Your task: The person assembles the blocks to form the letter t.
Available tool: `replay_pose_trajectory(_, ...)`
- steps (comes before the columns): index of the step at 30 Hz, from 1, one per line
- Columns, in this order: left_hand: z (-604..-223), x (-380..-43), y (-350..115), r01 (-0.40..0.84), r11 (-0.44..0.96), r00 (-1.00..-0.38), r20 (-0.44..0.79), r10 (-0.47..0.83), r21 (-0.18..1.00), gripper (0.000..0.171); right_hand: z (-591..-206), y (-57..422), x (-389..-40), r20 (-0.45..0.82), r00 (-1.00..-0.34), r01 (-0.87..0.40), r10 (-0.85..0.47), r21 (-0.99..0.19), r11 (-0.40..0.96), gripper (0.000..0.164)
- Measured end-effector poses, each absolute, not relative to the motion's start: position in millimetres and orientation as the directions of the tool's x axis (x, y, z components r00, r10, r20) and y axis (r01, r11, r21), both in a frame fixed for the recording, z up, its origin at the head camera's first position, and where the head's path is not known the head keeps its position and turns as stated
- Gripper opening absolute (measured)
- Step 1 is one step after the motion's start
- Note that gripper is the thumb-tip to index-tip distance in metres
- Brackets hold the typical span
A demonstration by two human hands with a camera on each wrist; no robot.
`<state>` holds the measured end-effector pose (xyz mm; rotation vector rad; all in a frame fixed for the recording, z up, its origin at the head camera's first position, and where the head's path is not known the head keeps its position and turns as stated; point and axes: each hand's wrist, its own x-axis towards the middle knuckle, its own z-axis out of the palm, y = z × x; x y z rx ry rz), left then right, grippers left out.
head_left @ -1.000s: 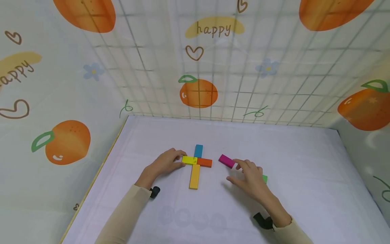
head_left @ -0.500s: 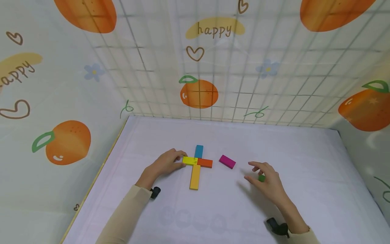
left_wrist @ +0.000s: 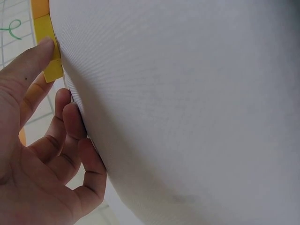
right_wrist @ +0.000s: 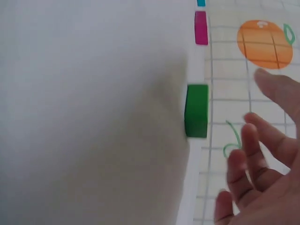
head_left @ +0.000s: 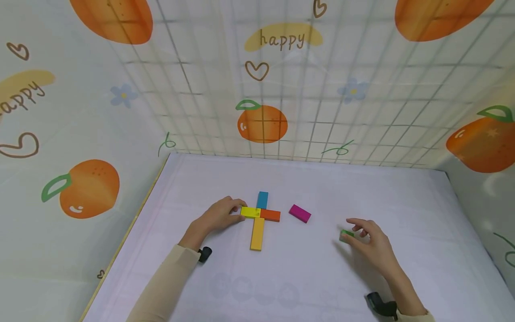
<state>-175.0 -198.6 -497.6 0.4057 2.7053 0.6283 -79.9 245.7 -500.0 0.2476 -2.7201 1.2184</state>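
Observation:
My left hand [head_left: 220, 213] pinches the left end of a yellow block [head_left: 250, 212] between thumb and finger. In the left wrist view the thumb lies over the yellow block [left_wrist: 45, 30]. The yellow block meets a red-orange block [head_left: 271, 215], a blue block [head_left: 263, 200] and a longer orange-yellow block [head_left: 257, 235], forming a cross. My right hand [head_left: 373, 245] is over a green block [head_left: 344, 235], fingers loosely spread, partly hiding it from the head camera. The right wrist view shows a gap between those fingers and the green block [right_wrist: 196, 111].
A magenta block [head_left: 300, 213] lies alone between the cross and the right hand. The white tabletop [head_left: 297, 277] meets a printed cloth wall [head_left: 306, 112] at the back. A yellowish edge [head_left: 124, 237] bounds the table on the left.
My right hand has left the magenta block and moved right and toward me, over the green block. My left hand stays on the yellow block, and the cross has not shifted.

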Motion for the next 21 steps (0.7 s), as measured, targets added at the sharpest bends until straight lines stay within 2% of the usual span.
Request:
replay_pose_trajectory(7,-498,-175,-199,0.192,0.861,-0.906,-0.252,0.339,0.471,0.040,-499,258,-81,0.086,-0.989,-0.146,-0.121,-0.703,0.696,0.046)
replay_pose_trajectory(15,-498,-174,-198,0.195,0.862,-0.907,-0.247,0.340,0.469,0.040,-504,267,-84,-0.068,-0.987,-0.044,-0.144,-0.753,0.656,0.048)
replay_pose_trajectory(21,-498,-175,-198,0.202,0.860,-0.905,-0.248,0.347,0.469,0.040,-506,267,-86,-0.092,-0.984,-0.034,-0.152,-0.742,0.670,0.047)
